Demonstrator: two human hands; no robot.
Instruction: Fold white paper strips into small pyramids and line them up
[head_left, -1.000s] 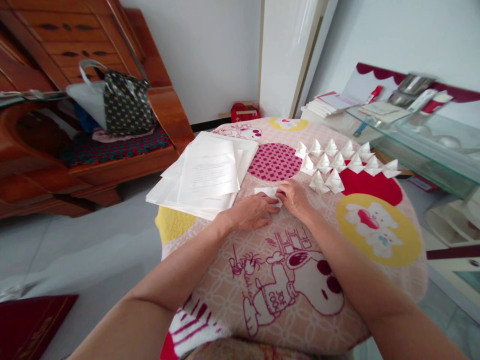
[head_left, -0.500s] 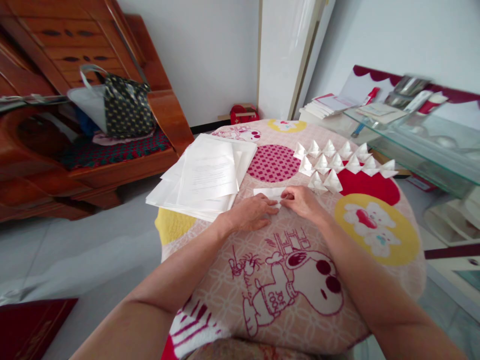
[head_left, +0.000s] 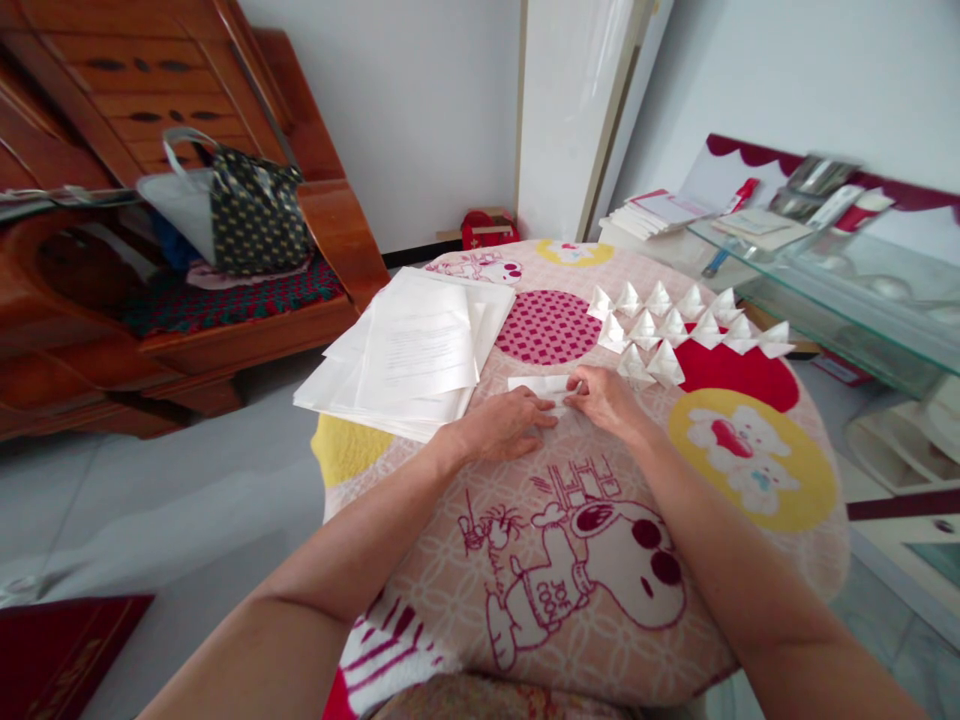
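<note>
The paper, a small white strip, lies flat near the middle of the frame, its left end showing clear of the fingers and its lower part partly covered by them. The left hand rests palm down just below it, fingers loosely extended and slightly spread, the tips on the paper's lower edge, with nothing clasped in the palm. The right hand is at the paper's right end, thumb and forefinger drawn close together there, the other fingers curled; whether the edge is pinched between them cannot be told. Above and right of that hand stand the folded papers, pointed white shapes set out in three rows, the lowest row only two long. Left of the paper, a stack of loose white sheets lies a little fanned, the top sheet bearing lines of print. All of these are on the pink patterned cloth, which has a cartoon dog in the lower middle. A wooden bench fills the upper left, a dark dotted bag on its seat. At the right edge is a glass shelf, and booklets are piled near its left end.
</note>
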